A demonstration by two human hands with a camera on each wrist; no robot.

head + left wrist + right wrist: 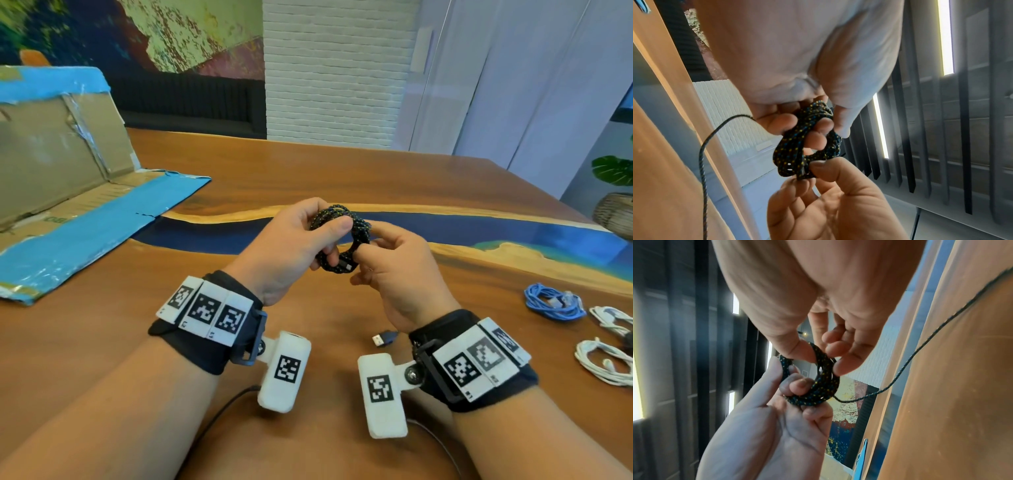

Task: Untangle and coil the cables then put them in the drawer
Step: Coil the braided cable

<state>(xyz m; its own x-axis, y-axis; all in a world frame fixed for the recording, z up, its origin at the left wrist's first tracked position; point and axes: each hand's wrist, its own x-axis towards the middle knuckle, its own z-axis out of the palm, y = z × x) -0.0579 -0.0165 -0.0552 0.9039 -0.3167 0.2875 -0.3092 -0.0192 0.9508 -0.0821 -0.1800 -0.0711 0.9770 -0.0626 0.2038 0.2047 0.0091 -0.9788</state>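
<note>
Your left hand [291,240] and right hand [397,270] meet above the middle of the worktop [308,171], both clamped on the black braided cable [342,240], which is flecked with yellow and blue and wound into a small coil held clear of the wood. Your left grip has its thumb pressed across the top of the coil and its fingers curled through the ring. Your right grip pinches the coil's lower edge between thumb and forefinger, close by a small plug end. In the wrist views a single loose strand [702,154] leaves the coil and trails away along the wood. A USB plug [383,337] lies on the worktop near your right wrist.

Toward the right edge of the worktop lie a bundled blue cable [551,301] and, nearer you, two white cables [603,363], all apart from your hands. At the far left corner stands a cardboard box [51,164] edged in blue tape, its flap [102,222] laid flat on the wood.
</note>
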